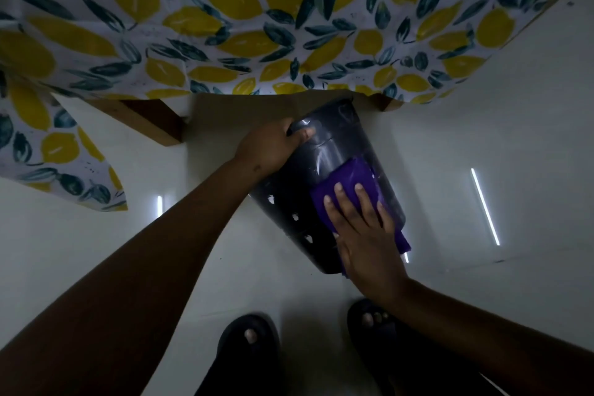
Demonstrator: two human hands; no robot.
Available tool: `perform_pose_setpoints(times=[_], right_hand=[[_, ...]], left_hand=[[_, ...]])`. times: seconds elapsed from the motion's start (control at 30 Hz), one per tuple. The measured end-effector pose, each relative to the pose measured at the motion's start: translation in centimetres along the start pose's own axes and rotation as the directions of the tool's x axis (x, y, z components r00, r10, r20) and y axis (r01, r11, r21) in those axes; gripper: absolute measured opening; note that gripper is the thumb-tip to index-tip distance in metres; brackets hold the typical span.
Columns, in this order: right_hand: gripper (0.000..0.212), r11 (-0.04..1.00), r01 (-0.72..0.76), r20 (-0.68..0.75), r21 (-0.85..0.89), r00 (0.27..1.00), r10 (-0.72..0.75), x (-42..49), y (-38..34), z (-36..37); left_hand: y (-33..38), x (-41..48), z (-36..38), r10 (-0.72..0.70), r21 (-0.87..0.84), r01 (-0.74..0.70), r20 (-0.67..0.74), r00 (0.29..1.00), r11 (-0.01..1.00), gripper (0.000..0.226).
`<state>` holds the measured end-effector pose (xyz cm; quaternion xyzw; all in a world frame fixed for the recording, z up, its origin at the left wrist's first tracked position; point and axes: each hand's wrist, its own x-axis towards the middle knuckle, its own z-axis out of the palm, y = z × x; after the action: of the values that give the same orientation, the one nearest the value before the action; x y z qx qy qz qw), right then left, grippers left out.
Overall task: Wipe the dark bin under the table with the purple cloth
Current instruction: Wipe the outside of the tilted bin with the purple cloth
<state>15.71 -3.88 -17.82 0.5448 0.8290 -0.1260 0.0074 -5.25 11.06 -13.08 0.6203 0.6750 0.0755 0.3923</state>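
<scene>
The dark bin [328, 151] lies tilted on the pale floor, its narrow base toward the table and its wide rim with small holes toward me. My left hand [270, 148] grips the bin's side near the base, thumb on top. A purple cloth [350, 175] is spread on the bin's upper side. My right hand [363, 228] presses flat on the cloth with fingers spread, near the rim. Part of the cloth hangs past the rim under my palm.
A table covered by a lemon-print cloth [289, 19] overhangs the far end of the bin. A wooden table leg [151, 122] stands to the left. My two feet in dark sandals [247, 344] are on the glossy floor below the bin.
</scene>
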Motion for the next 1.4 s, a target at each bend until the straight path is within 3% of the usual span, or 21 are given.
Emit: perform_pose_setpoints(times=[0.13,0.3,0.53,0.8,1.03,1.27,1.4], right_hand=[[0.06,0.999,0.009,-0.02,0.036,1.0,-0.008,3.2,0.0,-1.3],[0.057,0.984,-0.068,-0.086,0.162,0.993,0.083,5.3,0.6,-2.1],[0.064,1.0,0.024,0.054,-0.016,0.998,-0.024,0.5,0.6,-0.3],[0.057,0.968,-0.126,-0.041,0.218,0.99,0.138,6.1,1.5,-2.6],[0.061,0.998,0.059,0.028,-0.036,0.998,-0.058,1.0,0.7,-1.1],[0.055,0.988,-0.023,-0.067,0.155,0.997,0.034,4.0,1.5,-2.2],[0.057,0.987,-0.007,-0.091,0.163,0.996,0.023,3.1,1.2,-1.5]], left_hand=[[0.1,0.1,-0.1,0.027,-0.055,-0.026,0.021,0.999,0.998,0.066],[0.4,0.4,0.0,0.034,-0.077,-0.032,0.027,0.999,0.997,0.057],[-0.2,0.2,0.2,0.017,-0.055,-0.017,-0.002,1.0,0.998,0.048],[0.8,0.6,0.2,0.028,-0.102,-0.026,0.018,0.999,0.994,0.047],[0.6,0.4,0.4,0.034,-0.111,-0.033,0.007,0.999,0.993,0.053],[0.4,-1.2,-0.6,0.064,-0.12,-0.06,0.029,0.998,0.991,0.031],[-1.1,-2.6,0.2,0.064,-0.068,-0.066,-0.035,0.997,0.996,0.033]])
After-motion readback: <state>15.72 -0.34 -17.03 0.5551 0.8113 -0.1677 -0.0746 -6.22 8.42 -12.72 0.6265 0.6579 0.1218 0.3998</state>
